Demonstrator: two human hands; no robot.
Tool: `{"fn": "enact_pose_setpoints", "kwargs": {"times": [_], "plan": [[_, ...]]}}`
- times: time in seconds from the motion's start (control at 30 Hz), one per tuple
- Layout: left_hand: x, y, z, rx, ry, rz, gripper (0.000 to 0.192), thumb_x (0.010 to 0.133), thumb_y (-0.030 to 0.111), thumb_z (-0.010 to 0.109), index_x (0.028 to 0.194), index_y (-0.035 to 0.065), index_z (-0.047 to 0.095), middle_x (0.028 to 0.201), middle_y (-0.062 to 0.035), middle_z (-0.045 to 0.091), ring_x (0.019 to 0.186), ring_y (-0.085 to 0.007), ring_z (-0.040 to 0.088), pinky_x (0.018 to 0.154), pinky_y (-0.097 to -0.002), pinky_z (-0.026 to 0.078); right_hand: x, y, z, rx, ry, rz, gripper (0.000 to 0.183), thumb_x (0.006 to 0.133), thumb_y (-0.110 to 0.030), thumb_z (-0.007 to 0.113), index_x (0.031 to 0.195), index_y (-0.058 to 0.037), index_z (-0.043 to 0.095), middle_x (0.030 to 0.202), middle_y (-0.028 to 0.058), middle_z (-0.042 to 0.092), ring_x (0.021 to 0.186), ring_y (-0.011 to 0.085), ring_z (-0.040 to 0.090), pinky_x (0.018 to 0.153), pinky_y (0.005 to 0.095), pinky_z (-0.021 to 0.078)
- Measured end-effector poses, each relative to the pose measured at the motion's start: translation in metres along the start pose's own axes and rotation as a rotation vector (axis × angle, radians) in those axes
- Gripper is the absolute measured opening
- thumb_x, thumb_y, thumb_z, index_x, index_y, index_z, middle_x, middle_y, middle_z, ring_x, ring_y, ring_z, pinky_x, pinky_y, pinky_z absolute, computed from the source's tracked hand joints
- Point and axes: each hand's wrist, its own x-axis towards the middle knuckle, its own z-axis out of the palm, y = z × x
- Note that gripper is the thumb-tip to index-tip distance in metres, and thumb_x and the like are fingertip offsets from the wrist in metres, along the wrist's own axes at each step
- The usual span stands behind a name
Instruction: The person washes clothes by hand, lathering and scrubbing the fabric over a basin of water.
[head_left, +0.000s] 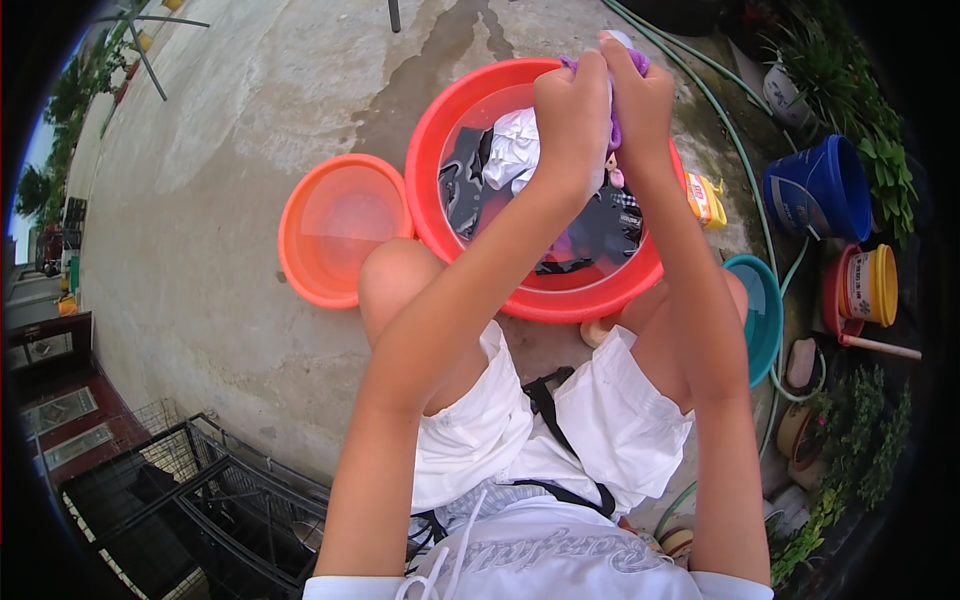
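Note:
Both hands are raised over the far right part of a large red plastic basin (426, 161). My left hand (571, 124) and my right hand (640, 101) are closed side by side around a bunched purple and white cloth (640, 61). Most of that cloth is hidden by my fingers. Below, the basin holds water with a white garment (510, 150) bunched on the left and dark clothes (589, 229) soaking beside it. Part of the basin's inside is covered by my forearms.
An orange basin (337, 262) touches the red one's left side. To the right are a yellow bottle (703, 201), a teal basin (766, 322), a green hose (731, 127), a blue bucket (799, 191) and a yellow tub (874, 285). A black metal frame (247, 510) stands lower left.

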Motion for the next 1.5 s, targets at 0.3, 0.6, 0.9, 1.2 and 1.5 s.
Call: {"fn": "enact_pose_setpoints", "kwargs": {"times": [0.3, 0.6, 0.9, 1.2, 1.5], "plan": [[0.021, 0.009, -0.017, -0.149, -0.007, -0.049, 0.027, 0.079, 0.020, 0.042, 0.057, 0.0056, 0.042, 0.054, 0.0004, 0.044, 0.044, -0.0077, 0.041, 0.040, -0.0271, 0.033, -0.026, -0.003, 0.011, -0.149, -0.082, -0.186, 0.042, 0.078, -0.026, 0.058, 0.048, 0.0026, 0.048, 0.042, -0.0010, 0.041, 0.041, 0.0055, 0.036, 0.039, 0.0275, 0.0310], [0.011, 0.002, 0.000, -0.093, 0.039, -0.037, 0.025, 0.081, 0.022, 0.044, 0.063, 0.0059, 0.048, 0.058, 0.0007, 0.047, 0.049, -0.0079, 0.043, 0.045, -0.0255, 0.035, -0.010, -0.004, 0.004, -0.055, -0.037, -0.112, 0.040, 0.077, -0.024, 0.057, 0.048, 0.0014, 0.046, 0.044, -0.0023, 0.042, 0.042, 0.0053, 0.036, 0.039, 0.0265, 0.0300], [0.008, 0.000, -0.001, -0.046, 0.032, -0.028, 0.029, 0.081, 0.021, 0.044, 0.057, 0.0047, 0.046, 0.054, 0.0024, 0.043, 0.047, -0.0069, 0.040, 0.043, -0.0248, 0.032, -0.006, -0.006, 0.002, 0.000, -0.025, -0.074, 0.039, 0.078, -0.023, 0.057, 0.048, 0.0005, 0.047, 0.045, -0.0037, 0.043, 0.043, 0.0045, 0.036, 0.039, 0.0259, 0.0294], [0.029, 0.001, -0.028, -0.135, -0.040, -0.060, 0.024, 0.079, 0.027, 0.046, 0.064, 0.0087, 0.046, 0.060, -0.0018, 0.050, 0.049, -0.0116, 0.049, 0.044, -0.0288, 0.040, -0.026, 0.002, 0.012, -0.141, -0.165, -0.197, 0.041, 0.075, -0.026, 0.058, 0.047, 0.0013, 0.046, 0.040, 0.0016, 0.038, 0.038, 0.0092, 0.035, 0.038, 0.0291, 0.0296], [0.006, -0.008, -0.002, 0.015, 0.065, -0.030, 0.031, 0.082, 0.022, 0.044, 0.057, 0.0038, 0.045, 0.054, 0.0015, 0.043, 0.047, -0.0060, 0.038, 0.042, -0.0249, 0.030, 0.006, 0.008, -0.001, -0.047, -0.005, 0.022, 0.039, 0.077, -0.024, 0.057, 0.049, 0.0026, 0.047, 0.043, -0.0018, 0.042, 0.043, 0.0057, 0.036, 0.039, 0.0272, 0.0304]]}}
